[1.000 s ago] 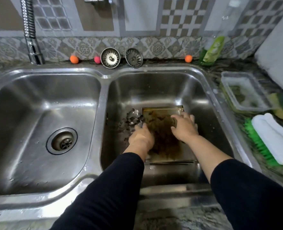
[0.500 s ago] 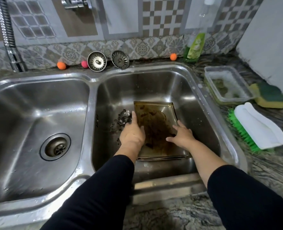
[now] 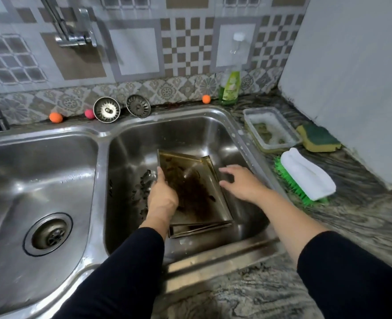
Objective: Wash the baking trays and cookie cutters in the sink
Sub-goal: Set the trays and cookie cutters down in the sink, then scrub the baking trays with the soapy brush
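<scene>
Stacked dirty baking trays [image 3: 197, 192], brown with dark burnt stains, lie in the right sink basin [image 3: 190, 134]. My left hand [image 3: 162, 196] grips the top tray at its left edge, thumb on its inner face. Just past the tray's right edge, my right hand [image 3: 241, 184] hovers open with fingers spread and holds nothing. Metal cookie cutters [image 3: 144, 187] lie on the basin floor left of the trays, partly hidden behind my left hand.
The left basin [image 3: 41, 180] has a drain [image 3: 49, 234]. Two strainer plugs [image 3: 106, 109] lean at the back ledge. On the right counter stand a green soap bottle [image 3: 230, 86], a plastic tub [image 3: 271, 131], a sponge [image 3: 319, 138] and a green scrub brush [image 3: 305, 176].
My right hand has lifted off the tray and moved right, opening. The left hand stays on the tray's left edge. The camera view has shifted right.
</scene>
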Demonstrator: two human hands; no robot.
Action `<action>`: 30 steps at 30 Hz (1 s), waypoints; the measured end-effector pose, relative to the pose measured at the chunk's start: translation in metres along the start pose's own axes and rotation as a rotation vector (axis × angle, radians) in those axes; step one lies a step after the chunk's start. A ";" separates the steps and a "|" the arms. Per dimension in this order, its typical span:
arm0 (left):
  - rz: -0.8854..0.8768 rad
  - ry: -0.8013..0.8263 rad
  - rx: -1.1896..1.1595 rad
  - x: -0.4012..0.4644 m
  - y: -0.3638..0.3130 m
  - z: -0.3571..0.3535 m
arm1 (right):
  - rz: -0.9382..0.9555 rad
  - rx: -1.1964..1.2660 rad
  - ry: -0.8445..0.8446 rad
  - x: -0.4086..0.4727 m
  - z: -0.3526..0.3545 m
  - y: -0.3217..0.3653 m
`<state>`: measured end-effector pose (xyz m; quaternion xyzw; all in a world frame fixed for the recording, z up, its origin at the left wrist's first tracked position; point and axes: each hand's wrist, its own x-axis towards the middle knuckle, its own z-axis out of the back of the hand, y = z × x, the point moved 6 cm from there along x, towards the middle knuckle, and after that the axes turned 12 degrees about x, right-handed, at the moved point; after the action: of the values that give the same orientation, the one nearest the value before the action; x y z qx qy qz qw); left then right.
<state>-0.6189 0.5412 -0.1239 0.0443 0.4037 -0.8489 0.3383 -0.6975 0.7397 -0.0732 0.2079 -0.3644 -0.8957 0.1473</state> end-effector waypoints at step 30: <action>-0.247 -0.300 -0.338 -0.003 -0.077 0.048 | 0.006 -0.212 -0.553 0.063 0.179 0.012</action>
<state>-0.6538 0.5430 -0.0400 -0.1891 0.4876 -0.8011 0.2911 -0.8367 0.8113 0.0352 -0.0618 -0.2957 -0.9510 0.0661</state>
